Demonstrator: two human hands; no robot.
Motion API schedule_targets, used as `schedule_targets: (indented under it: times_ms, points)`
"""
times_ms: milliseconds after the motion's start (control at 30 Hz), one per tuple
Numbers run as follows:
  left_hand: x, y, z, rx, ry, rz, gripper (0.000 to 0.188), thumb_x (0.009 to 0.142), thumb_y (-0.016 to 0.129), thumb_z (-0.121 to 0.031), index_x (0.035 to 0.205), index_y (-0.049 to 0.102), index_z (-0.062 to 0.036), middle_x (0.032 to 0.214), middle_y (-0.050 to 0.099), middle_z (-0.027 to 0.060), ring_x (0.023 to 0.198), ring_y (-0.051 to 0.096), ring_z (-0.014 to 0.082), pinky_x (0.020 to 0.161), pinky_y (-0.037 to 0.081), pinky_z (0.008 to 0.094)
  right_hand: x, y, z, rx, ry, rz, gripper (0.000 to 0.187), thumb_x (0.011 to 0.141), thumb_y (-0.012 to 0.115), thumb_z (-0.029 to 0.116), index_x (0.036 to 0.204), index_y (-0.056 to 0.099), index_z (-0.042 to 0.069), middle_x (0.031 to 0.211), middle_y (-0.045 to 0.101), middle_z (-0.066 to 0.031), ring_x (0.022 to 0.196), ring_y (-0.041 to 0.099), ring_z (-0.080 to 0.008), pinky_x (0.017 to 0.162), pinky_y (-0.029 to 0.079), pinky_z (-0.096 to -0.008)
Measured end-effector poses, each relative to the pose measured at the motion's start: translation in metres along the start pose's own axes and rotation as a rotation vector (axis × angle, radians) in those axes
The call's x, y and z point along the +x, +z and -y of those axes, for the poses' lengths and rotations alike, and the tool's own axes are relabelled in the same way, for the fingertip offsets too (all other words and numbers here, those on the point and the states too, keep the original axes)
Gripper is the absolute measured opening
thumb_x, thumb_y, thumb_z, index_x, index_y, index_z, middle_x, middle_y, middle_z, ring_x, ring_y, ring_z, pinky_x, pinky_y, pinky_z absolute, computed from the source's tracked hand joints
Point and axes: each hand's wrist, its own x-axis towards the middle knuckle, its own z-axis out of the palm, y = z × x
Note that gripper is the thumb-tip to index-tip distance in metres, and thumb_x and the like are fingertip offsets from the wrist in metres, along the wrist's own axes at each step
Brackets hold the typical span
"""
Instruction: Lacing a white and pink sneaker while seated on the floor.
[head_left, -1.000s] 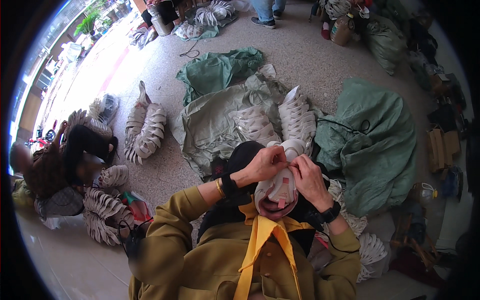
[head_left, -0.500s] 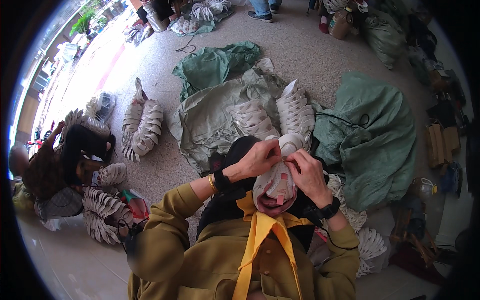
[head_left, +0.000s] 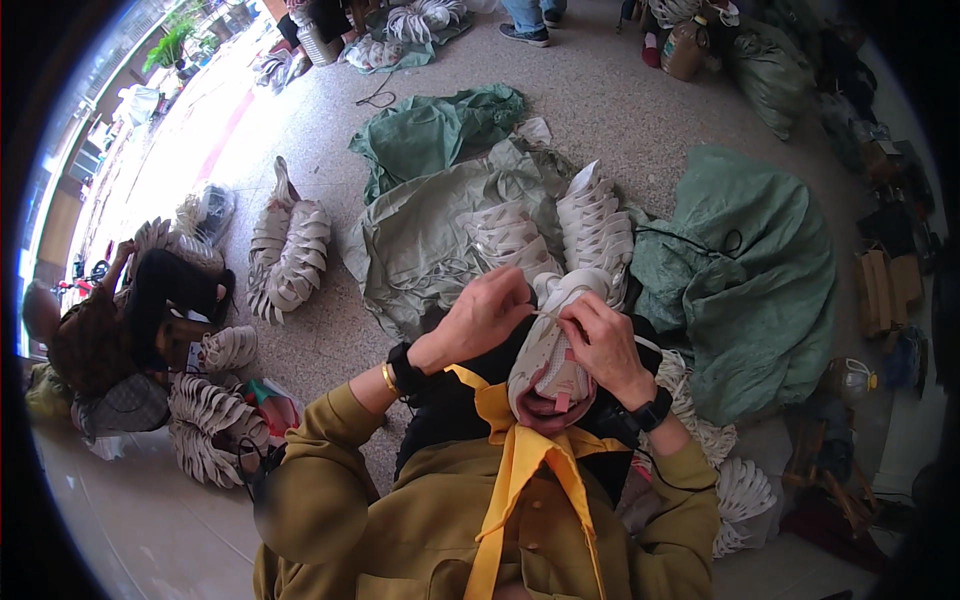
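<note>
A white shoe (head_left: 538, 362) with a pink lining rests upright in my lap, its opening toward me and its toe pointing away. My left hand (head_left: 485, 318) is closed in a pinch just left of the shoe, on one end of a thin pale strand (head_left: 543, 314). That strand runs over the shoe's upper to my right hand (head_left: 607, 350), whose thumb and finger pinch its other part. The right hand's remaining fingers curl against the shoe's right side. Whether the strand is a lace or a thread is too small to tell.
Rows of stacked white shoe pieces (head_left: 594, 228) lie on a grey-green sheet (head_left: 405, 240) ahead. More stacks (head_left: 290, 245) stand at the left. A bulky green sack (head_left: 755, 280) sits to the right. A seated person (head_left: 95, 330) is at far left.
My left hand has moved left and slightly down, away from the right hand, with the strand now stretched between them. The right hand has shifted only a little.
</note>
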Motion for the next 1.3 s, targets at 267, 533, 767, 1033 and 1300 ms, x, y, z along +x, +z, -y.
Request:
schedule_targets:
  times_ms: [267,533,767,1033,1300]
  points:
    - [0.007,0.022,0.002,0.296,0.272,0.025,0.015,0.083,0.071,-0.006,0.091,0.058,-0.0045,0.082,0.060,0.0100,0.087,0.058,0.0325,0.080,0.048,0.0418,0.000,-0.001,-0.001,0.002,-0.006,-0.014,0.009,0.089,0.072,0.007,0.094,0.065,0.006,0.091,0.061,-0.0108,0.076,0.067,-0.0349,0.063,0.054,-0.0421]
    - [0.005,0.020,0.004,0.362,0.320,0.072,0.010,0.089,0.064,-0.007,0.087,0.055,-0.0042,0.080,0.056,0.0129,0.079,0.060,0.0363,0.071,0.050,0.0447,-0.025,-0.023,-0.007,0.016,0.155,-0.032,0.014,0.090,0.070,0.005,0.103,0.066,0.004,0.097,0.066,-0.0152,0.088,0.067,-0.0386,0.072,0.055,-0.0446]
    - [-0.003,0.022,0.003,0.335,0.264,0.095,0.010,0.091,0.063,-0.003,0.094,0.054,-0.0019,0.084,0.057,0.0140,0.080,0.060,0.0377,0.068,0.050,0.0450,-0.045,-0.030,-0.010,0.000,0.224,0.021,0.014,0.091,0.070,0.005,0.104,0.065,0.002,0.093,0.067,-0.0143,0.083,0.068,-0.0369,0.070,0.055,-0.0431]
    - [0.000,-0.004,0.006,0.468,0.329,-0.019,0.012,0.089,0.065,0.000,0.092,0.054,-0.0010,0.083,0.052,0.0150,0.079,0.059,0.0370,0.069,0.049,0.0454,-0.051,-0.033,-0.004,-0.217,0.054,-0.063,0.012,0.089,0.072,0.001,0.099,0.066,0.005,0.086,0.063,-0.0099,0.078,0.068,-0.0305,0.065,0.055,-0.0380]
    - [-0.041,-0.064,0.056,0.625,0.107,-0.263,0.010,0.090,0.059,0.004,0.094,0.051,-0.0009,0.086,0.056,0.0183,0.080,0.060,0.0410,0.068,0.050,0.0480,-0.074,-0.046,-0.015,-0.191,0.185,-0.156,0.012,0.090,0.072,0.001,0.101,0.069,0.003,0.091,0.068,-0.0110,0.078,0.069,-0.0321,0.065,0.055,-0.0385]
